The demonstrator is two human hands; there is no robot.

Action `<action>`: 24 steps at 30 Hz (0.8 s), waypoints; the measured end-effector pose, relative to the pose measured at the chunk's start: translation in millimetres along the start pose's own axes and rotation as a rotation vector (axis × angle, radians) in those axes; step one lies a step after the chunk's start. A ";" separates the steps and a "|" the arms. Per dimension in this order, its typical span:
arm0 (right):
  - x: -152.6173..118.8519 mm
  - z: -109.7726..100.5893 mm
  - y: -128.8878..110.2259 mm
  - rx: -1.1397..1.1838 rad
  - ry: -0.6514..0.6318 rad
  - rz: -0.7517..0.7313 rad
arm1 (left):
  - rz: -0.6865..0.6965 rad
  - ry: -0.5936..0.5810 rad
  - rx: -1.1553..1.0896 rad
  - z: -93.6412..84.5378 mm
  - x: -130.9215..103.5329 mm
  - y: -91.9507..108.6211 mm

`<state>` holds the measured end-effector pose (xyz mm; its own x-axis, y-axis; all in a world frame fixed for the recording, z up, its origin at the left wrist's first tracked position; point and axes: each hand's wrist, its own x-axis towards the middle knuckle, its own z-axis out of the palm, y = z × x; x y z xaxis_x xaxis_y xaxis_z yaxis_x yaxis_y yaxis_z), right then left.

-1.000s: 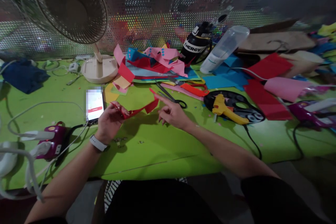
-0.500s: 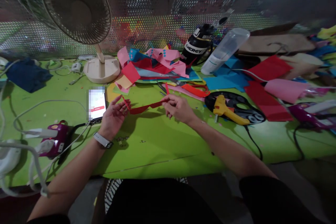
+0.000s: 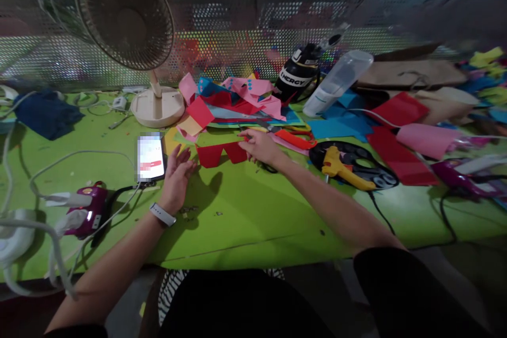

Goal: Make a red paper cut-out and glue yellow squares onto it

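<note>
A red paper piece (image 3: 210, 155), cut like a pair of glasses with a notch in its lower edge, lies near the middle of the green table (image 3: 245, 211). My left hand (image 3: 177, 175) is at its left end, palm turned inward, fingers apart and nothing held. At the right end of the paper is my right hand (image 3: 259, 148), its fingers spread over and touching that end. Scissors with orange handles (image 3: 295, 138) lie just beyond my right hand.
A lit phone (image 3: 150, 158) and power strip (image 3: 89, 211) lie left. Behind stand a fan (image 3: 157, 108), a black bottle (image 3: 295, 76) and a clear bottle (image 3: 336, 84). Paper scraps (image 3: 237, 100) pile up at the back. A yellow glue gun (image 3: 343, 169) rests on a black tray at right.
The red paper, earlier seen narrow and raised between both hands, now shows its broad face lower down. My left hand has let go of it, and my right fingers have spread.
</note>
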<state>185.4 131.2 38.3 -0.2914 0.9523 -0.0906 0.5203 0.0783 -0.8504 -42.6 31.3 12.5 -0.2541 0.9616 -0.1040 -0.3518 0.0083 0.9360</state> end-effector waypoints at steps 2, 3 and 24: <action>2.6 2.1 5.0 0.007 0.048 -0.030 | 0.067 -0.041 0.082 -1.9 -1.4 -2.9; 1.9 2.8 7.1 -0.005 0.069 -0.051 | 0.101 -0.061 0.128 -2.6 -2.3 -3.7; 21.2 12.7 17.3 -0.127 0.161 -0.320 | 0.184 -0.143 0.346 1.4 -11.2 0.1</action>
<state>178.1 149.0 15.0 -0.3305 0.9072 0.2603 0.5216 0.4054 -0.7507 -38.5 20.9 14.2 -0.1484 0.9838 0.1007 0.0173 -0.0992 0.9949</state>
